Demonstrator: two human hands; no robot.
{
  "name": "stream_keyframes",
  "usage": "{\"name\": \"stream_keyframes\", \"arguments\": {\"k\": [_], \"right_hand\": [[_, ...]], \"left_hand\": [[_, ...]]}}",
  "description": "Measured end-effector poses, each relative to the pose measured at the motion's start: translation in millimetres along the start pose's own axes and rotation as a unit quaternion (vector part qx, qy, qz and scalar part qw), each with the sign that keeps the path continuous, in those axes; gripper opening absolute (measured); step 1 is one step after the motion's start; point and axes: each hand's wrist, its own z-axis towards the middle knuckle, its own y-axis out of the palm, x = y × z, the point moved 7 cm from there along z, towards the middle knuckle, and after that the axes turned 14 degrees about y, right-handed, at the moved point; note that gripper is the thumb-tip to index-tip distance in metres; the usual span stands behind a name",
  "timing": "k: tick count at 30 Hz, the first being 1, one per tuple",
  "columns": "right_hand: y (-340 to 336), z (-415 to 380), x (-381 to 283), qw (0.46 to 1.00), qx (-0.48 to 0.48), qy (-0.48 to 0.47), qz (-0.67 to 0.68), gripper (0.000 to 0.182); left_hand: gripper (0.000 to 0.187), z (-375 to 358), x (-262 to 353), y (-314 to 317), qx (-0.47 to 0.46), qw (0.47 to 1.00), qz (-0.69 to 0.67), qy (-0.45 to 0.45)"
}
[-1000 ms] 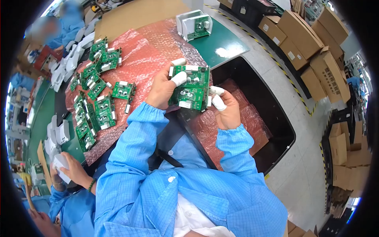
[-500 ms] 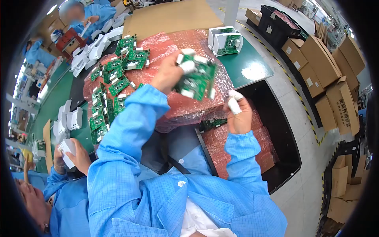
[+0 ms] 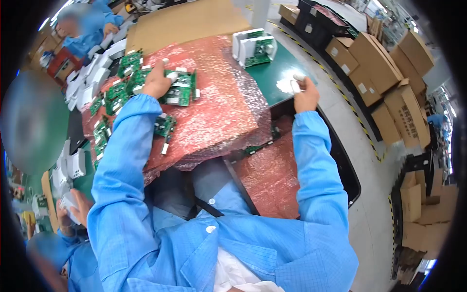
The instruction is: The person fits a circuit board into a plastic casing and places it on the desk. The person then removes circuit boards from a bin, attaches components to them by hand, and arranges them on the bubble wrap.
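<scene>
1. My left hand (image 3: 156,83) grips a green board (image 3: 181,88) in its fingers, low over the pink bubble wrap (image 3: 219,112) on the surface.
2. I think I am laying it beside the other boards (image 3: 114,90).
3. My right hand (image 3: 305,92) is curled, holding nothing I can see.

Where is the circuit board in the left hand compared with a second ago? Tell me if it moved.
Yes. The left hand has carried the circuit board away from the chest and leftward over the red bubble wrap, next to the boards lying there.
</scene>
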Motion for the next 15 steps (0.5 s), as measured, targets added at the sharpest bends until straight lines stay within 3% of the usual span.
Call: {"name": "stream_keyframes", "arguments": {"k": [2,3,5,6,7,8,10,11,15], "right_hand": [[5,2,-8,0.997,0.016,-0.035,-0.065,0.020],[6,-2,-22,0.981,0.039,-0.142,-0.128,0.021],[17,-8,-23,0.956,0.006,-0.208,-0.208,0.020],[30,-10,-22,0.939,-0.015,-0.247,-0.237,0.020],[36,-7,-6,0.936,-0.010,-0.278,-0.216,0.021],[36,-6,-6,0.943,-0.021,-0.247,-0.221,0.021],[37,-5,-10,0.950,-0.041,-0.200,-0.237,0.020],[37,-7,-12,0.943,-0.032,-0.219,-0.248,0.019],[34,-7,-13,0.955,-0.059,-0.147,-0.251,0.017]], "left_hand": [[0.055,-2,19,-6,-0.009,0.998,0.055,-0.008],[0.056,-1,27,-3,-0.027,0.996,0.082,0.027],[0.058,0,35,-4,-0.060,0.984,0.147,0.081],[0.054,-6,46,-7,0.022,0.968,0.157,0.195],[0.044,-9,59,-10,-0.057,0.976,0.147,0.150],[0.043,-21,93,-23,-0.105,0.978,0.121,0.135],[0.048,-58,134,-38,0.008,0.966,0.041,0.257],[0.050,-76,148,-48,0.023,0.966,0.007,0.256],[0.045,-120,144,-69,0.059,0.986,0.012,0.158]]}}
